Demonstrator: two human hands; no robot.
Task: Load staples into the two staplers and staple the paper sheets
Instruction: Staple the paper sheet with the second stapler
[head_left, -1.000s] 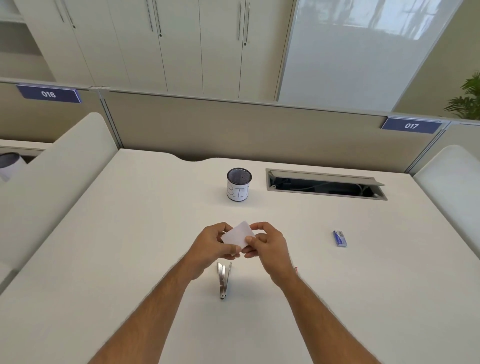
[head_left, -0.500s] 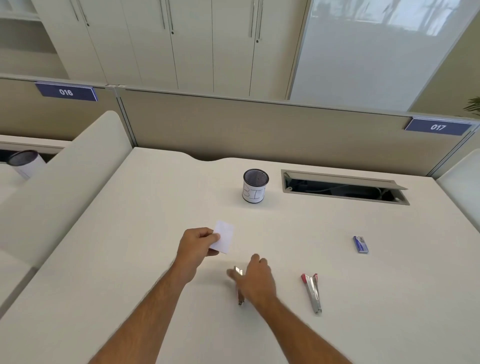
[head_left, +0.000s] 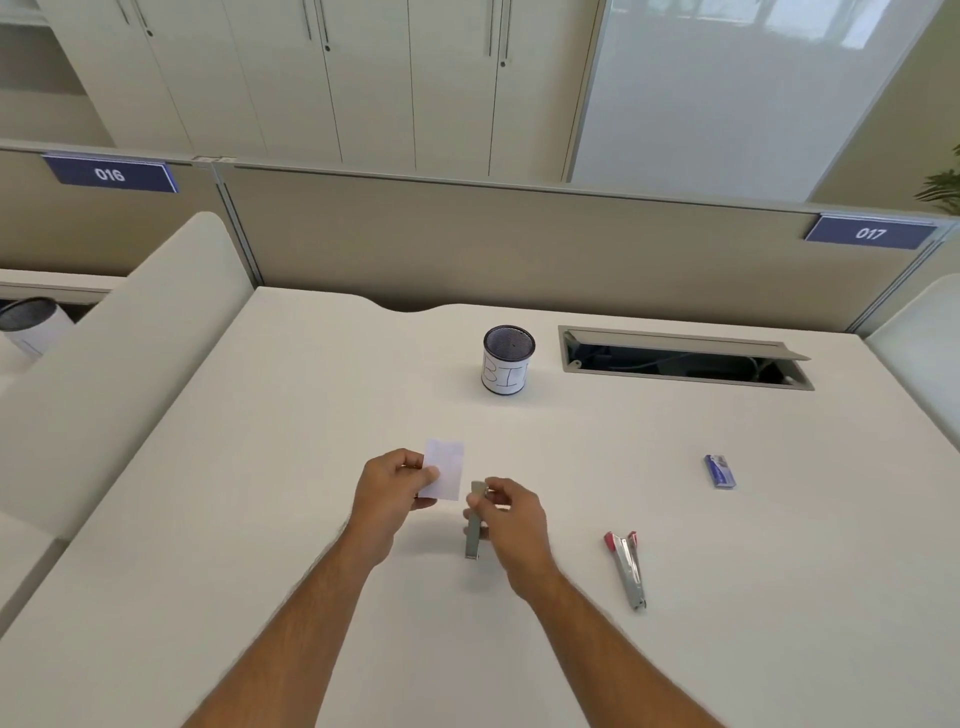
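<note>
My left hand (head_left: 390, 493) pinches a small stack of white paper sheets (head_left: 445, 470) by its left edge, held above the white desk (head_left: 260, 519). Just to its right, my right hand (head_left: 511, 514) grips the front end of a silver stapler (head_left: 474, 525), which points away from me and sits close under the sheets' lower right corner. A second stapler (head_left: 627, 567), silver with red ends, lies open on the desk to the right. A small blue staple box (head_left: 719, 471) rests further right.
A mesh pen cup (head_left: 508, 360) with a white label stands behind my hands. An open cable hatch (head_left: 680, 358) is cut into the desk at the back right. Beige partitions (head_left: 467, 239) close off the far edge and both sides.
My right hand let go of the sheets, dropped to the desk and took hold of the silver stapler, bringing its front up toward the sheets. The left hand kept the paper, shifting slightly left.
</note>
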